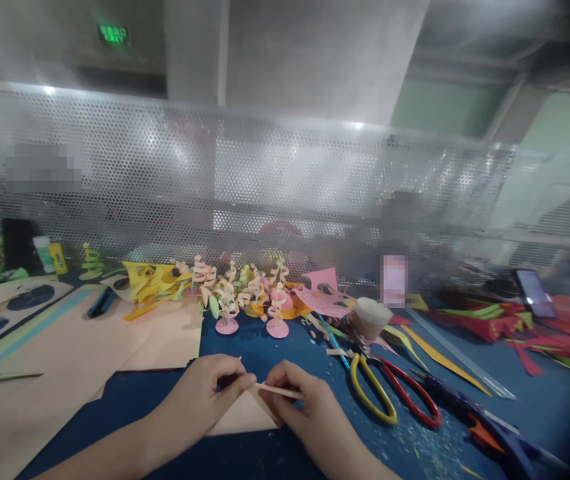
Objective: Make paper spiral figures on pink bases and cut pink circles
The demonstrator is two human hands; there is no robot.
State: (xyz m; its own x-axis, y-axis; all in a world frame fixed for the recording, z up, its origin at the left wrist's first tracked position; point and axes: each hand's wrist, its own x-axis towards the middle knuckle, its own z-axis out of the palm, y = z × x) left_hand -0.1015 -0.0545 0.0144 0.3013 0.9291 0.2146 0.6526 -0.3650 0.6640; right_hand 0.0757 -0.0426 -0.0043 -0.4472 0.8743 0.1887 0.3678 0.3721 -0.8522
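Left fingers [247, 381] pinch peach paper [245, 415]; right fingers [287, 393] grip its rolled edge; 1 scissors [375, 390] lies right of them.

Head cam is sitting on the wearer's head, looking fwd & slightly down. Left hand [205, 400] & right hand [312, 403] are showing v. close, at btm ctr. It's facing across the blue counter [255, 343] twd the perforated screen [285, 170], w/ the exit sign [113, 34] glowing farther off, up top L. Just 1 view's running.
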